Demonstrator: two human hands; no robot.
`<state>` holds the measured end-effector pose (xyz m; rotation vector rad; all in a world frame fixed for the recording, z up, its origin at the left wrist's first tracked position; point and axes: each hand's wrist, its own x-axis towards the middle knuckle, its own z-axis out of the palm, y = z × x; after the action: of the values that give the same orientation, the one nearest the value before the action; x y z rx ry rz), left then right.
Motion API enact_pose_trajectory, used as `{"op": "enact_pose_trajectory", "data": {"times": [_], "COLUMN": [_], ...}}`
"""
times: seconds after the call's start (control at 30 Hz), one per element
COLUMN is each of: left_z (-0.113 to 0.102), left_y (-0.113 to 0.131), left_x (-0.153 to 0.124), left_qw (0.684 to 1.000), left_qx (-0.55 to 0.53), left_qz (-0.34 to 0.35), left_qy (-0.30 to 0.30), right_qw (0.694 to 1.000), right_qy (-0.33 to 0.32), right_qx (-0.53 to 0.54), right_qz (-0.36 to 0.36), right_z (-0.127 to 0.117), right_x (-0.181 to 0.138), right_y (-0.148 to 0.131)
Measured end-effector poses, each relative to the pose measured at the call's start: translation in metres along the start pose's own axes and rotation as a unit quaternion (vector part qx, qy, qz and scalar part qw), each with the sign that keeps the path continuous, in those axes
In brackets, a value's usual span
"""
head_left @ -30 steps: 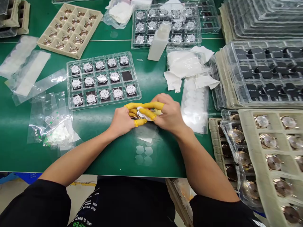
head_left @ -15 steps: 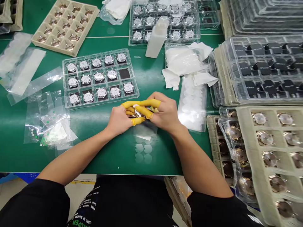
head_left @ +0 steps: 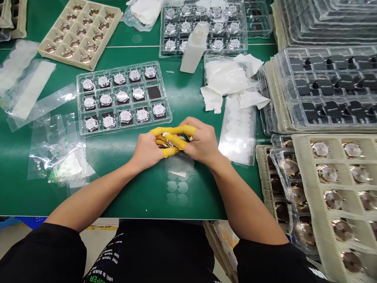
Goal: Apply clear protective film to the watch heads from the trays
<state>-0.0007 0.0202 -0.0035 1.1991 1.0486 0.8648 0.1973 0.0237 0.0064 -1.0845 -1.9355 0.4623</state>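
My left hand [head_left: 149, 149] and my right hand [head_left: 203, 141] meet above the green table, with yellow finger cots on their fingers. Between them is a silver watch case [head_left: 169, 144], mostly covered by the fingers. Both hands are closed around it, and the right thumb lies across its front. A small white piece shows at the fingertips; what it is I cannot make out. Just beyond the hands lies a clear plastic tray [head_left: 118, 130] of silver watch cases with white-covered faces; one compartment shows only a black pad [head_left: 154, 92]. Below the hands is a clear sheet with round films [head_left: 177, 187].
A white bottle [head_left: 193, 51] stands near another tray of watch cases. White wipes [head_left: 226, 76] lie on the right, beside stacked trays [head_left: 332, 88] and a beige tray [head_left: 312, 208]. Plastic bags [head_left: 59, 157] are on the left, below a beige tray of rose-gold cases [head_left: 93, 63].
My fingers have shifted slightly around the watch case, and less of it shows. The whole view has moved a little; the trays stay where they were.
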Motion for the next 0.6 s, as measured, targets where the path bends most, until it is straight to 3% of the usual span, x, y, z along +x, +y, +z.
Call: {"op": "enact_pose_trajectory", "data": {"times": [0.1,0.23,0.4,0.5,0.6], "left_z": [0.001,0.001,-0.001,-0.002,-0.002], "left_y": [0.0,0.001,0.003,-0.001,-0.006], "left_x": [0.001,0.001,0.0,-0.003,-0.006], "left_qw": [1.0,1.0,0.998,0.994,0.983], "left_qx": [-0.006,-0.003,0.031,0.07,0.097], "left_qz": [0.004,0.001,0.046,0.087,0.157], "left_qy": [0.023,0.003,0.01,0.002,-0.018], "right_qw": [1.0,1.0,0.987,0.992,0.988], "right_qy": [0.011,0.004,0.073,-0.013,-0.106], "right_qx": [-0.003,-0.009,-0.115,-0.065,-0.008], "right_qz": [0.009,0.0,0.086,0.112,0.111], "right_z": [0.003,0.007,-0.02,-0.039,-0.042], "right_x": [0.0,0.002,0.003,-0.003,-0.006], "right_y": [-0.001,0.001,0.016,0.014,0.003]}}
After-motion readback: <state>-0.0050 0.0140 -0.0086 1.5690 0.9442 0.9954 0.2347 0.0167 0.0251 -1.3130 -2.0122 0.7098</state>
